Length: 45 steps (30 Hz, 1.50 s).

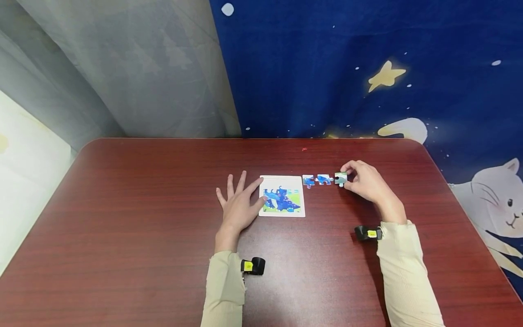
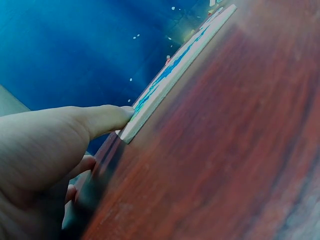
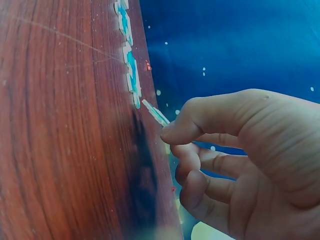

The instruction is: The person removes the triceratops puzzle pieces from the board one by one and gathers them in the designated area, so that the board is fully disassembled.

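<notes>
A white-framed jigsaw puzzle point(image 1: 282, 215) lies flat on the table, with a blue dinosaur-like picture partly filled in. My left hand point(image 1: 239, 209) rests at its left side, fingers spread, the thumb and index finger touching the frame. In the left wrist view the thumb presses on the edge of the board point(image 2: 175, 77). To the right of the frame lie two loose blue jigsaw pieces, one close to it point(image 1: 308, 180) and another piece point(image 1: 324, 179) beside that. My right hand point(image 1: 369, 184) pinches a green-and-blue jigsaw piece point(image 1: 340, 179), tilted up in the right wrist view.
The dark red wooden table point(image 1: 135, 218) has rounded back corners. Behind its far edge hang a grey curtain point(image 1: 143, 68) and a blue curtain point(image 1: 294, 68) with stars and a cat. A small red mark point(image 1: 304, 149) shows near the back edge.
</notes>
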Available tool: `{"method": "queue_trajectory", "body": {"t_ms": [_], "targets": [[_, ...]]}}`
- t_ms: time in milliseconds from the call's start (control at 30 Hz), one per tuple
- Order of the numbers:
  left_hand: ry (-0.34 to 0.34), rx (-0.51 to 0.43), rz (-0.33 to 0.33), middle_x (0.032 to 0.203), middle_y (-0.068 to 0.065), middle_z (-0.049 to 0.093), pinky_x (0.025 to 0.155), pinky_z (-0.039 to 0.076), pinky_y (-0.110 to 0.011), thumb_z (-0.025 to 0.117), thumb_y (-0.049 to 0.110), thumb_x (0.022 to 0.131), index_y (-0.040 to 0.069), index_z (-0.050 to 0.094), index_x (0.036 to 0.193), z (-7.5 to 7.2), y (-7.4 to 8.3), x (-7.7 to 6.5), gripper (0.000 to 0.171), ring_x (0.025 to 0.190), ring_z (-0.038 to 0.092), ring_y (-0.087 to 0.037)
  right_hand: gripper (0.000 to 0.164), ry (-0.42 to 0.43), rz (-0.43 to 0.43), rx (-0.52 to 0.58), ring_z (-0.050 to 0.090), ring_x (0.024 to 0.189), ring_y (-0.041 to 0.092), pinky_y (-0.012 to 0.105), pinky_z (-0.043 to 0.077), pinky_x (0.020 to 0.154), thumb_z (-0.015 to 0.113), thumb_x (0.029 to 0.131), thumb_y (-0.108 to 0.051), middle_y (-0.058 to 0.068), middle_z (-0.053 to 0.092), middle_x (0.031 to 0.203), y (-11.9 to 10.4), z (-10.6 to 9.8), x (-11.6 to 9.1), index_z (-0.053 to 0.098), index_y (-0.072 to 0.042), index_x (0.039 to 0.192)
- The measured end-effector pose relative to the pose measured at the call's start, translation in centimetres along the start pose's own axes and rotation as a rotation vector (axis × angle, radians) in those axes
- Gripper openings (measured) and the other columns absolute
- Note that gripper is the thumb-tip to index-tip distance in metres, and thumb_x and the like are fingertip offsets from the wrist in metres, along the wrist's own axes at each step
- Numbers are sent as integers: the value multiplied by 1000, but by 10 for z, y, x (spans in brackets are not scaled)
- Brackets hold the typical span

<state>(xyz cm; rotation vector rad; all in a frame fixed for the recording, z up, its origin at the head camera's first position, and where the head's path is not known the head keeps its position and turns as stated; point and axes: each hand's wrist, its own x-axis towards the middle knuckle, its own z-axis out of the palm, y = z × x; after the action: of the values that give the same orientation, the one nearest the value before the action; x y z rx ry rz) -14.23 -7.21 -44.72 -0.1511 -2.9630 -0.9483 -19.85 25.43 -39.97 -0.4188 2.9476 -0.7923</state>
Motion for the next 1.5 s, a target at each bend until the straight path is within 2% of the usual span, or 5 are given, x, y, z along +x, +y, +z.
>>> {"method": "queue_trajectory", "body": {"t_ms": [467,767,1500], "targets": [[-3,1,-4,153,-8,19,100,-10,-64,60,39,87,31,47,138,0,0,1,52,140,-1,-34,29,-37,6,5,51,75,25,38,41,70,63,75,-1,17,56,95,6,5,2,58,1,103],[-17,8,-9,154,-7,18,100,-10,-64,60,40,88,33,46,138,0,2,1,53,140,-3,-33,29,-32,16,15,52,75,25,38,40,70,61,75,-1,18,56,96,10,8,2,58,2,104],[-4,6,-5,153,-8,19,100,-10,-64,60,39,88,31,47,138,0,1,0,53,140,-2,-34,34,-42,37,39,51,80,28,42,39,75,58,79,0,19,52,102,13,13,4,54,3,112]]}}
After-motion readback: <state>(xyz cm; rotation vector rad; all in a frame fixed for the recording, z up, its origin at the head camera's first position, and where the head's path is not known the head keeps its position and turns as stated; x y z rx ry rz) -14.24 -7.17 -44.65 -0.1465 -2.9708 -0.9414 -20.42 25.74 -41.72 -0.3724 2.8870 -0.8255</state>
